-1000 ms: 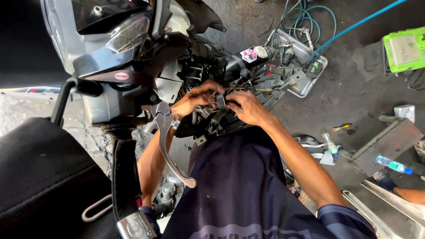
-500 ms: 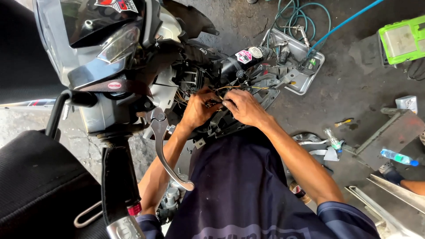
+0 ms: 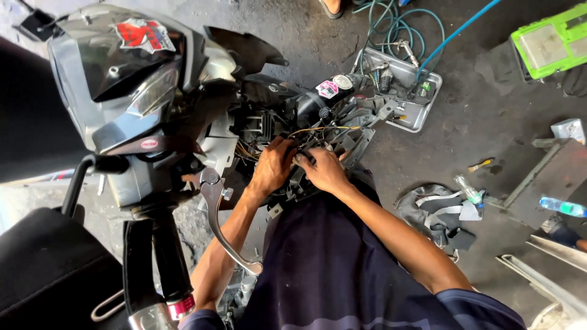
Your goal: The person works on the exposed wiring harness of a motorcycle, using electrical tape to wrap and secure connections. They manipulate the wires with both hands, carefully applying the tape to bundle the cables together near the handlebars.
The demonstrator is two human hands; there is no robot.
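Note:
Both my hands work inside the opened front of a grey and black motorcycle (image 3: 140,91). My left hand (image 3: 272,166) is curled on black parts and wiring (image 3: 318,130) behind the headlight cowl. My right hand (image 3: 323,170) sits right beside it, fingers closed on the same black plastic piece (image 3: 342,146). What exactly each finger pinches is hidden. A chrome brake lever (image 3: 217,220) and the handlebar grip (image 3: 165,263) hang just left of my left forearm.
A metal tray (image 3: 428,101) with small parts lies on the concrete beyond the bike, next to coiled teal hoses (image 3: 397,24). A green case (image 3: 550,40) sits top right. A plastic bottle (image 3: 562,208), a metal frame (image 3: 544,177) and rags (image 3: 440,208) lie at right.
The view has shifted lower and to the right across the bike. My hands stay together on the wiring area, the left now lower and more closed over the parts.

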